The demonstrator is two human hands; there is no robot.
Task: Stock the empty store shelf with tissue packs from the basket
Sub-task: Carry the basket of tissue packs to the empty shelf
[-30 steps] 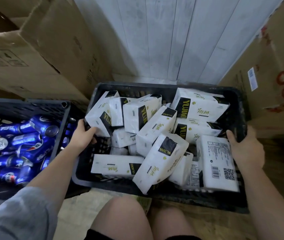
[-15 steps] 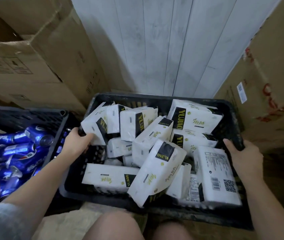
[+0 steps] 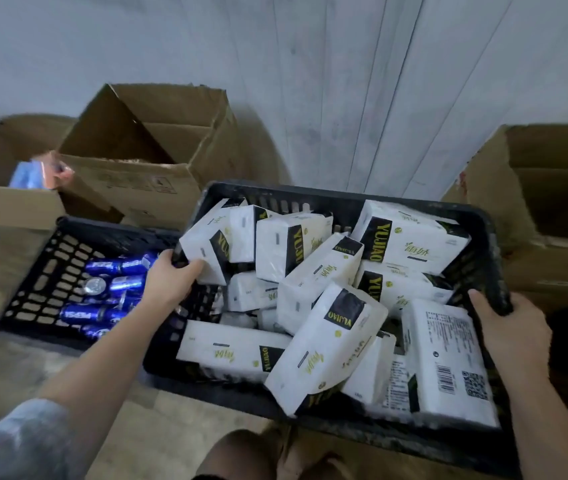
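We stand over a dull, brownish-grey floor (image 3: 5, 368) at the foot of a pale wall of vertical planks (image 3: 362, 98), with open cardboard boxes crowding both sides: one gaping box (image 3: 144, 157) to the left rear, another (image 3: 1, 202) further left with a blue and orange packet (image 3: 38, 173) poking out, and a large box (image 3: 552, 202) to the right. Between our hands is the black plastic basket (image 3: 344, 202), tilted, its right end nearer to us. Our left hand (image 3: 171, 280) curls its fingers over the basket's left rim, the thumb lying against a pack there; our right hand (image 3: 507, 327) wraps the right rim, thumb inside and fingers hidden beneath the edge. The tissue packs (image 3: 324, 341) are all in the basket, heaped at every angle, white wrappers with a black band. On several bands we read "YUJIAO" in yellow-green letters, beside green brush-style characters too small to make out. One pack (image 3: 448, 365) at the right lies back side up, showing fine print, a barcode and a QR code. Just left of the basket sits a second black slotted crate (image 3: 50, 258) on the floor, holding blue cans (image 3: 116, 289); one reads "PEPSI", upside down from here. A grey sleeve (image 3: 19, 441) covers our left upper arm, and bare knees (image 3: 241, 455) show at the bottom edge.
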